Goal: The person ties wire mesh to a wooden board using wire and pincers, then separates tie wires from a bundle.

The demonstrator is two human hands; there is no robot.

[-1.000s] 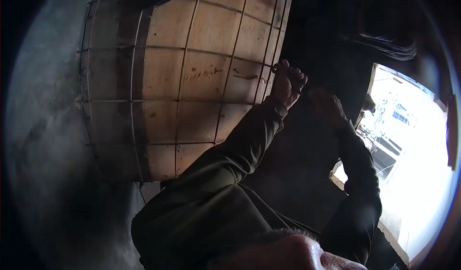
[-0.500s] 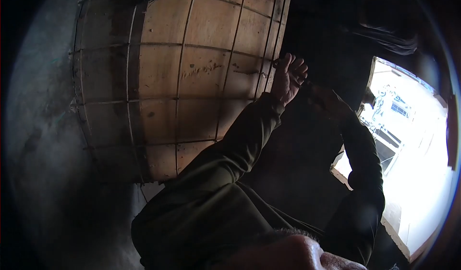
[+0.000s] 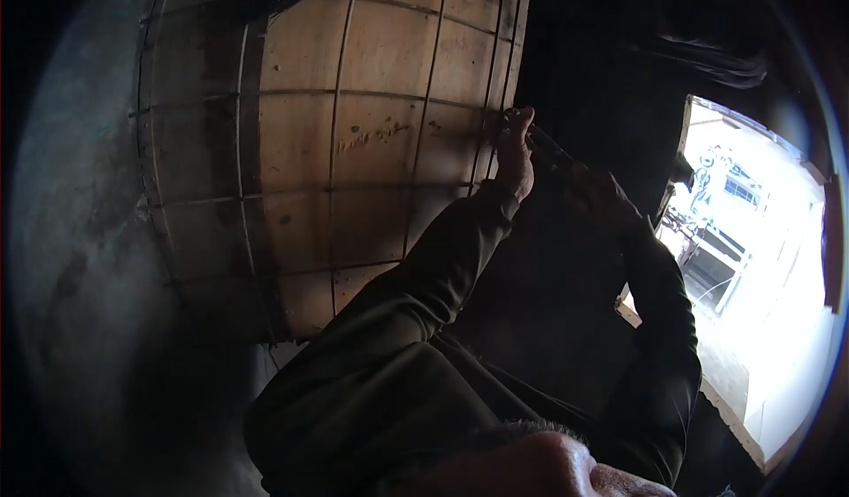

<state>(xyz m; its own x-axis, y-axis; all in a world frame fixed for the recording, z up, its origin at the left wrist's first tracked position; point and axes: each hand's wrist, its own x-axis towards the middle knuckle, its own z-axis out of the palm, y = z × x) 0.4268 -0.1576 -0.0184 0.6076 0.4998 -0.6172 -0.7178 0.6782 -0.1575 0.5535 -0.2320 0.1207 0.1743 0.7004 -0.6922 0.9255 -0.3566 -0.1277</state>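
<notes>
1. Slim hand tool [image 3: 552,149], its exact kind lost in the shadow, now shows as a bar between our two hands, just beside the right edge of the rod grid [image 3: 334,126] over the wooden panel [image 3: 380,55].
2. Half a second ago we saw the left hand [image 3: 513,168] with its fingers curled and fanned; now it is turned edge-on, thumb uppermost, at that edge. We judge this means both hands are working on one spot.
3. Our right hand [image 3: 603,198] appears closed around the tool's near end, though it sits in deep shade. As for the left grip, we cannot tell whether it pinches the tool, a rod or neither.
4. Its long axis slants across our view, from the right hand at lower right to the left hand's fingers at upper left, the far end pointing towards the grid's edge.
</notes>
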